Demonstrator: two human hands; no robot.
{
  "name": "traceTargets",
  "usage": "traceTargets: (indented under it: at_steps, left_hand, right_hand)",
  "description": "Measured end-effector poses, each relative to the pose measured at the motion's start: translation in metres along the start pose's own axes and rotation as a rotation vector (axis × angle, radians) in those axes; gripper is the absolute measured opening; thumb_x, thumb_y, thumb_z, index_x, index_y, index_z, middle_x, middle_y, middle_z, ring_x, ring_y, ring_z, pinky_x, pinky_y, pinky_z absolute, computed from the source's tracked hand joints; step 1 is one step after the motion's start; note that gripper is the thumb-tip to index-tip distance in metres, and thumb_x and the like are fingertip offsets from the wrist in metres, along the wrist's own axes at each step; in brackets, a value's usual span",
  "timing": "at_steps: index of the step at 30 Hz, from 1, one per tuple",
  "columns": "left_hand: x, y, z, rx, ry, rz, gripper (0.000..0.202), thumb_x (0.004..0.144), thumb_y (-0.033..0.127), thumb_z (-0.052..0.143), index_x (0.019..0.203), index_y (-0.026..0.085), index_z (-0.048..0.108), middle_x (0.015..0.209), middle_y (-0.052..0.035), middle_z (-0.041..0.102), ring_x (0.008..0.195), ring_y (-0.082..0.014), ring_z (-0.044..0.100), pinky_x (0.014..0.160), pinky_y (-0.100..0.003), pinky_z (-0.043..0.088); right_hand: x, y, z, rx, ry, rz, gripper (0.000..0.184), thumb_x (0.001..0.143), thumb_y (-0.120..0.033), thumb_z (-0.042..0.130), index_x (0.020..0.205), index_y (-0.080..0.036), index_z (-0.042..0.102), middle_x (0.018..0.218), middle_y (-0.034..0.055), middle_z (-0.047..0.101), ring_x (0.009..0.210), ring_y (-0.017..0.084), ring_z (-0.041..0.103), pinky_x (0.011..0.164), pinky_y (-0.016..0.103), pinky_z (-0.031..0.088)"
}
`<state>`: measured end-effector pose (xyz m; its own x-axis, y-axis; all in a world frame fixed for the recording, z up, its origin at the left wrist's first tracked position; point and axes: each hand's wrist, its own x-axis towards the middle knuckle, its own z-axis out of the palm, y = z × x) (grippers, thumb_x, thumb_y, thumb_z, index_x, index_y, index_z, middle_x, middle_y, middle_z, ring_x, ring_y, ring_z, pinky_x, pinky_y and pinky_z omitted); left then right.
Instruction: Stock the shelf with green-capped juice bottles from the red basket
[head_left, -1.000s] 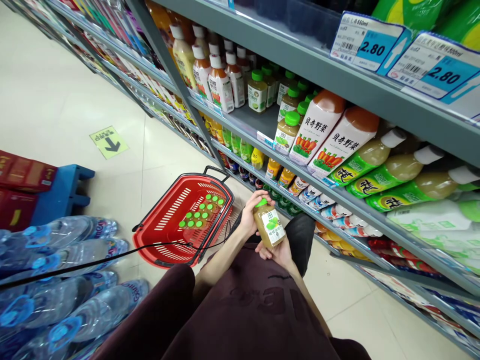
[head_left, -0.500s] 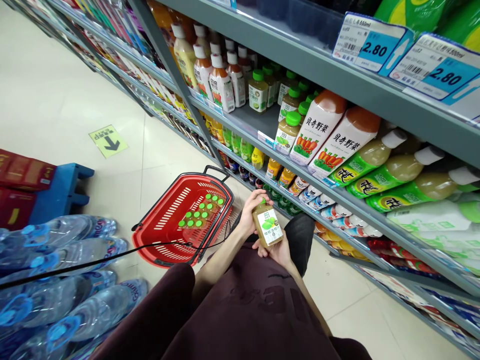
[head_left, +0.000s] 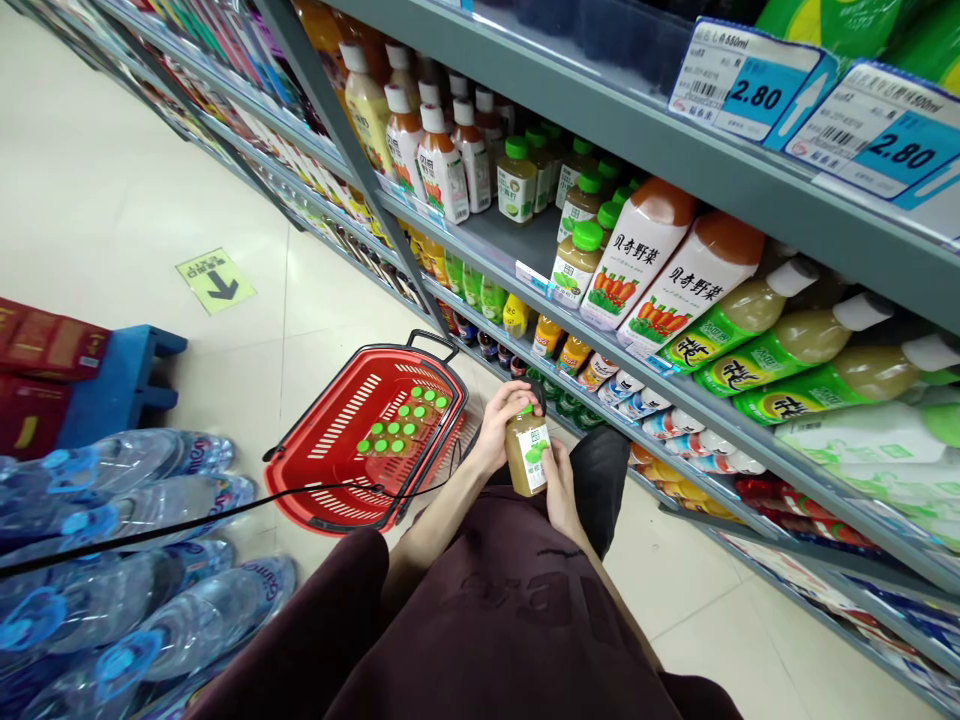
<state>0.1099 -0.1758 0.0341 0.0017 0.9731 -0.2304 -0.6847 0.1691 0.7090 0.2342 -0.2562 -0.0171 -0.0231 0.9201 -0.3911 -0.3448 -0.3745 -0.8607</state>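
Observation:
A juice bottle (head_left: pixel 527 455) with a green cap and a white label is held between my two hands, in front of my lap. My left hand (head_left: pixel 501 420) closes around its cap and neck. Lower down, my right hand (head_left: pixel 559 487) grips the side of the bottle, its thumb lying over the label. To the left, a red shopping basket (head_left: pixel 322 450) stands on the floor, with several green-capped bottles (head_left: pixel 390 432) upright inside it. More bottles of this look, such as a green-capped one (head_left: pixel 576 262), stand on the shelf ahead.
A grey shelf (head_left: pixel 480 240) full of drinks runs diagonally ahead, with carrot-label bottles (head_left: pixel 637 250) at its edge. Large water bottles (head_left: pixel 172 580) lie at the lower left, near a blue pallet (head_left: pixel 142 375) bearing red boxes (head_left: pixel 52 345). A black cord (head_left: pixel 225 518) crosses the basket.
The bottle has turned in my hands, so its label faces more to the right. My right hand has shifted from beneath the bottle to its side, thumb on the label.

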Motion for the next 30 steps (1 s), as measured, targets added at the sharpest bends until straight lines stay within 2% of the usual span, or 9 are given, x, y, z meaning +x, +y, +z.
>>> traceTargets:
  at_steps: [2,5,11,13,16,19,22,25,30]
  left_hand:
    - [0.000,-0.001,0.001,0.019,0.026,0.001,0.029,0.074,0.025,0.084,0.097,0.017,0.067,0.082,-0.0002,0.067,0.072,-0.0142,0.067,0.068,-0.026,0.052]
    - [0.001,-0.004,0.002,0.054,0.061,0.005,0.027,0.074,0.025,0.084,0.094,0.017,0.068,0.082,-0.0007,0.069,0.073,-0.0137,0.066,0.070,-0.025,0.052]
    - [-0.001,-0.005,0.004,0.153,0.055,0.029,0.026,0.075,0.027,0.085,0.094,0.017,0.071,0.085,-0.0019,0.071,0.075,-0.0143,0.068,0.073,-0.026,0.053]
    - [-0.001,-0.004,0.005,0.165,0.038,0.036,0.026,0.076,0.028,0.085,0.094,0.017,0.071,0.087,-0.0027,0.072,0.077,-0.0149,0.069,0.075,-0.027,0.054]
    - [-0.001,-0.003,0.008,0.189,0.010,0.061,0.025,0.077,0.029,0.084,0.095,0.016,0.072,0.090,-0.0049,0.074,0.081,-0.0169,0.071,0.078,-0.028,0.055]
    - [-0.002,-0.003,0.012,0.193,-0.034,0.069,0.026,0.078,0.030,0.084,0.096,0.016,0.072,0.093,-0.0063,0.075,0.085,-0.0194,0.072,0.081,-0.031,0.056]
    - [-0.004,-0.004,0.016,0.207,-0.090,0.052,0.026,0.079,0.031,0.084,0.097,0.016,0.072,0.096,-0.0073,0.075,0.086,-0.0212,0.073,0.079,-0.032,0.057]
    - [-0.005,-0.006,0.018,0.238,-0.121,0.057,0.024,0.081,0.030,0.082,0.097,0.016,0.072,0.097,-0.0078,0.076,0.087,-0.0215,0.073,0.080,-0.033,0.057]
    - [-0.007,-0.006,0.018,0.256,-0.137,0.070,0.021,0.083,0.029,0.080,0.097,0.017,0.072,0.096,-0.0077,0.075,0.088,-0.0210,0.072,0.083,-0.034,0.057]
  right_hand:
    - [-0.006,-0.008,0.001,-0.188,0.041,-0.130,0.056,0.077,-0.045,0.081,0.124,-0.023,0.061,0.121,0.0070,0.070,0.109,0.024,0.066,0.094,0.036,0.054]
    - [-0.011,-0.017,0.004,-0.325,0.033,-0.206,0.073,0.066,-0.037,0.091,0.129,-0.023,0.058,0.123,0.0093,0.068,0.109,0.027,0.065,0.098,0.042,0.054]
    - [-0.010,-0.018,0.002,-0.221,-0.009,-0.211,0.066,0.073,-0.032,0.087,0.132,-0.024,0.060,0.130,0.0090,0.068,0.118,0.028,0.065,0.104,0.044,0.052]
    - [-0.010,-0.018,0.000,-0.129,-0.013,-0.185,0.067,0.073,-0.031,0.087,0.133,-0.024,0.060,0.127,0.0081,0.070,0.115,0.027,0.067,0.099,0.040,0.055]
    - [-0.010,-0.019,-0.002,0.052,-0.035,-0.091,0.063,0.076,-0.037,0.083,0.133,-0.025,0.059,0.119,0.0072,0.073,0.096,0.025,0.073,0.072,0.033,0.060]
    - [-0.008,-0.019,-0.001,0.266,-0.105,0.057,0.050,0.085,-0.054,0.065,0.122,-0.020,0.065,0.102,0.0087,0.077,0.070,0.023,0.072,0.050,0.030,0.053]
    - [-0.007,-0.018,-0.001,0.381,-0.178,0.170,0.057,0.089,-0.065,0.045,0.110,-0.017,0.069,0.085,0.0101,0.078,0.053,0.021,0.064,0.047,0.032,0.048]
    - [-0.006,-0.015,-0.004,0.368,-0.230,0.253,0.064,0.089,-0.069,0.034,0.102,-0.018,0.069,0.077,0.0109,0.077,0.039,0.018,0.052,0.044,0.032,0.041]
    - [-0.006,-0.009,-0.010,0.398,-0.309,0.326,0.068,0.087,-0.073,0.033,0.091,-0.017,0.070,0.070,0.0125,0.075,0.033,0.015,0.044,0.042,0.031,0.035]
